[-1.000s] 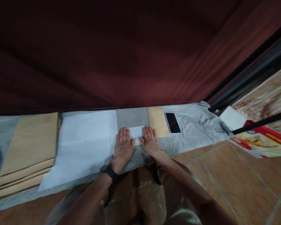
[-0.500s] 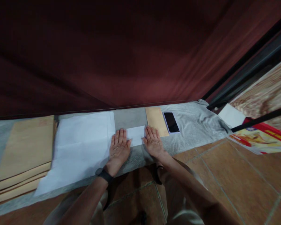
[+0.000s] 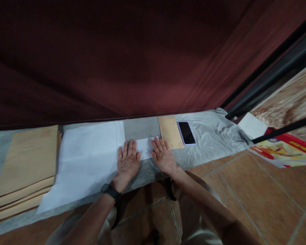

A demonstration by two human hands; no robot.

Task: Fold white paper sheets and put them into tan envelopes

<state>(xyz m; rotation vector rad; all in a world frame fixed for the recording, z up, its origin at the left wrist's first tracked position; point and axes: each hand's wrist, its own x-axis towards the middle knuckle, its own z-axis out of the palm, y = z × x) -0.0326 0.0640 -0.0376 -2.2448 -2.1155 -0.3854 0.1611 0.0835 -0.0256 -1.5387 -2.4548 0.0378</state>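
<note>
A small folded white sheet [image 3: 144,147] lies on the grey cloth [image 3: 211,134] in front of me. My left hand [image 3: 127,161] rests flat on its left end, fingers stretched out and slightly apart. My right hand [image 3: 163,156] lies flat on its right end, fingers spread. A black band [image 3: 110,191] circles my left wrist. To the right of the sheet lie a tan envelope [image 3: 170,132] and a black phone [image 3: 186,133], both untouched.
A stack of large white sheets [image 3: 86,160] lies left of my hands, and a pile of tan envelopes [image 3: 22,170] lies further left. A dark red curtain [image 3: 132,58] hangs behind. Brown floor tiles [image 3: 250,190] and a coloured printed box [image 3: 283,151] are at the right.
Both hands have slid a little toward each other over the folded sheet, so less of it shows between them. The view has drifted slightly.
</note>
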